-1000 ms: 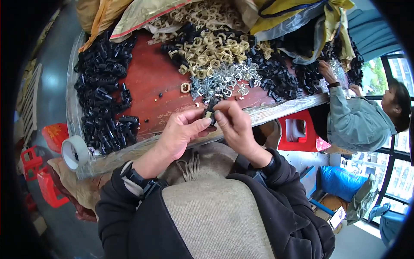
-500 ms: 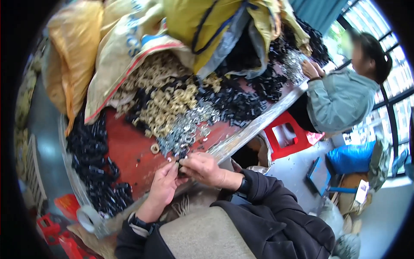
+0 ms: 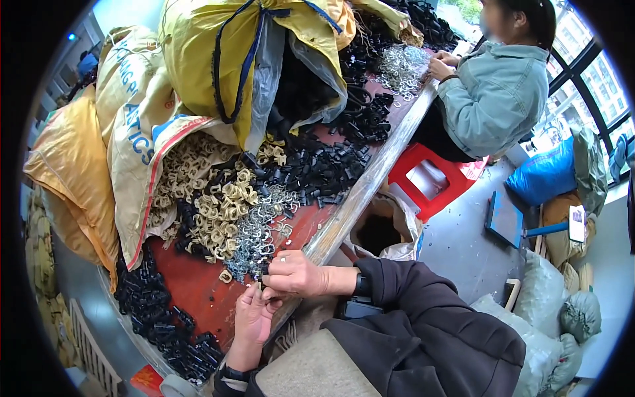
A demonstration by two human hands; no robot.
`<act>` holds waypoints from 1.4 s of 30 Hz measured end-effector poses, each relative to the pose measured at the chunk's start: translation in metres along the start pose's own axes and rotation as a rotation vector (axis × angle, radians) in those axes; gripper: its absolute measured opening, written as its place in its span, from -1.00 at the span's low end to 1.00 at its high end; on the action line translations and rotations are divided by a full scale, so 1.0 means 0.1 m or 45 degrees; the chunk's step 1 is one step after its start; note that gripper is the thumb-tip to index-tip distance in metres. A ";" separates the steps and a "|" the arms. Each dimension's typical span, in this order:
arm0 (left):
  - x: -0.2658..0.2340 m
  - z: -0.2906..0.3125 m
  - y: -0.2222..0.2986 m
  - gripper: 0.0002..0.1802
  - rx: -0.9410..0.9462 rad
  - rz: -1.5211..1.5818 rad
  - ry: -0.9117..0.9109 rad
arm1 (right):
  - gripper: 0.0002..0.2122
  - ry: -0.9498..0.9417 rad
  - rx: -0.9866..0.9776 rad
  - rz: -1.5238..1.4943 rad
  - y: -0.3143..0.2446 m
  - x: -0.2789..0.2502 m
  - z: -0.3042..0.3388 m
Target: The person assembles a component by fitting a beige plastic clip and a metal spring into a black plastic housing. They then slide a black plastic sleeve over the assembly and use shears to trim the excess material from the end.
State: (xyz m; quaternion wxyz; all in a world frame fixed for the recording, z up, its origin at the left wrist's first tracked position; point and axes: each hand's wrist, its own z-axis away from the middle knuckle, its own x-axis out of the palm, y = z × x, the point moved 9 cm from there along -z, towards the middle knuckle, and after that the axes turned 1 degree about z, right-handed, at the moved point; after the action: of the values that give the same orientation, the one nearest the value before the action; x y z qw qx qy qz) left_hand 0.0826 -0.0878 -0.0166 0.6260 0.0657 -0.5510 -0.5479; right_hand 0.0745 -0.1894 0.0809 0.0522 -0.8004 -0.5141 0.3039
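Note:
My left hand (image 3: 253,319) and my right hand (image 3: 291,274) meet at the table's near edge, fingertips pinched together around something small. What lies between them is mostly covered by the fingers; only a thin dark bit shows. Just beyond the fingertips is a heap of small silvery metal clips (image 3: 254,235). Behind it, beige plastic ring-shaped clips (image 3: 228,208) spill from a white woven sack (image 3: 135,142) with a red-striped rim. Black plastic parts (image 3: 317,165) spread to the right of these heaps, and another black pile (image 3: 159,317) lines the table's left side.
The red tabletop (image 3: 198,274) has a plastic-wrapped edge (image 3: 357,205). A large yellow sack (image 3: 198,59) and an orange sack (image 3: 73,165) crowd the far side. At the right a co-worker (image 3: 493,92) handles metal pieces. A red stool (image 3: 430,178) and an open sack (image 3: 383,231) stand beside the table.
The whole view has turned, so the table and sacks sit lower at the left and the co-worker higher. My hands stay together at the edge, fingers slightly shifted.

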 end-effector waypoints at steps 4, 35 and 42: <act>0.08 0.09 0.01 -0.80 0.002 0.012 -0.064 | -0.74 0.009 -0.073 0.070 -0.14 -0.03 -0.03; -0.33 0.13 0.10 -0.62 -0.037 -0.166 0.023 | -0.59 -0.140 0.892 0.996 2.85 -0.56 -0.52; -0.32 0.21 0.04 -0.62 -0.110 -0.131 0.003 | -0.63 -0.037 0.786 0.618 2.40 -0.85 -0.43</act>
State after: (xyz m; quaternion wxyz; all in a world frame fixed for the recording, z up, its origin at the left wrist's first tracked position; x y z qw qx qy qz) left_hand 0.0755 -0.0510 -0.0259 0.5998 0.0676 -0.5221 -0.6026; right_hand 0.2626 -0.3643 0.0574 0.2096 -0.8410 -0.1950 0.4591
